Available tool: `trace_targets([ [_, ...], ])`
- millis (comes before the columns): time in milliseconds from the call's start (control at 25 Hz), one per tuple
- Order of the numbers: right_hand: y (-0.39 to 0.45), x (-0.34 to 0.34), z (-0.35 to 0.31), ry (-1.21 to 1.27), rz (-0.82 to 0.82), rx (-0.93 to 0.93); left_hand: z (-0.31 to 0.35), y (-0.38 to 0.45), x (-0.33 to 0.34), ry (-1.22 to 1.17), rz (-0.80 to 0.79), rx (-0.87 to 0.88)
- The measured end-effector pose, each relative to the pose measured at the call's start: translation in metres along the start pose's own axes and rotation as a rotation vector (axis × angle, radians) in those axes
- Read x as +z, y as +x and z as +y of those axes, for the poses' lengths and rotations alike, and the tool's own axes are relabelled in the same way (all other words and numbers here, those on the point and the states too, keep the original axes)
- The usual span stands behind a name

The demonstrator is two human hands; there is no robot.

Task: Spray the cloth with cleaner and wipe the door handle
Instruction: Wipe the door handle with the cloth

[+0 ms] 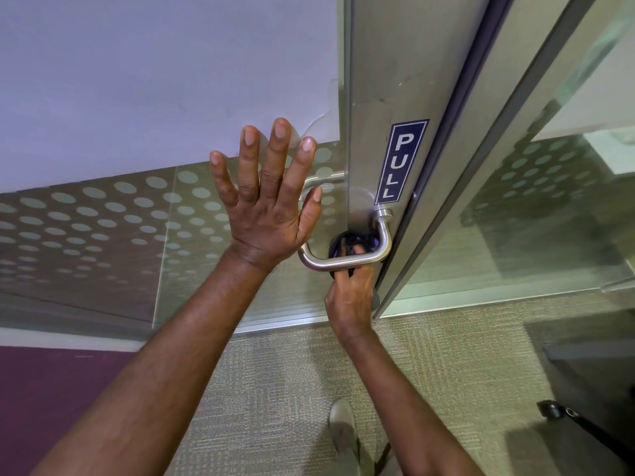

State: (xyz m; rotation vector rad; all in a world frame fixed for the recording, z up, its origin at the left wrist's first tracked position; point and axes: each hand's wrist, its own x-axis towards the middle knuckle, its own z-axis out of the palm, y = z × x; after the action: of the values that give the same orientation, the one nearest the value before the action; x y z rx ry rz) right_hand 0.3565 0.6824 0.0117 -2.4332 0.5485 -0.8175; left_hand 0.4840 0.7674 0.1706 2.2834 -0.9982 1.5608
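Note:
A brushed-steel door handle (pixel 364 260), a bent D-shaped bar, is fixed to the metal door stile under a blue PULL sign (pixel 401 162). My right hand (pixel 350 293) reaches up from below and holds a dark purple cloth (pixel 354 242) bunched behind and around the handle's lower bar. My left hand (pixel 268 204) is spread flat with fingers apart against the glass panel just left of the handle, holding nothing. No spray bottle is in view.
The glass wall (pixel 103 228) at the left has a frosted dot pattern below a plain frosted band. The metal door frame (pixel 474 149) runs up at the right. Beige carpet (pixel 268 389) lies below, with my shoe (pixel 342 427) on it and a dark object (pixel 556 410) at lower right.

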Motion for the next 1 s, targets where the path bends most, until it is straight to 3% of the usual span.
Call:
trace_targets([
  [360,0.027,-0.002,-0.012,0.11,0.185,-0.091,0.0,0.0,0.0,-0.002,0.002,-0.002],
  [480,0.004,0.012,0.001,0.022,0.105,-0.004,0.001,0.0,0.0,-0.004,0.007,0.001],
  [800,-0.038,0.028,0.028,-0.081,-0.337,0.223,-0.001,0.001,0.0,0.0,-0.003,0.001],
  [880,-0.037,0.019,0.024,-0.069,-0.327,0.217,0.0,0.0,0.0,-0.01,-0.002,-0.006],
  [1000,-0.017,0.006,0.01,0.002,-0.148,0.118,0.001,0.0,0.0,-0.006,-0.008,-0.01],
])
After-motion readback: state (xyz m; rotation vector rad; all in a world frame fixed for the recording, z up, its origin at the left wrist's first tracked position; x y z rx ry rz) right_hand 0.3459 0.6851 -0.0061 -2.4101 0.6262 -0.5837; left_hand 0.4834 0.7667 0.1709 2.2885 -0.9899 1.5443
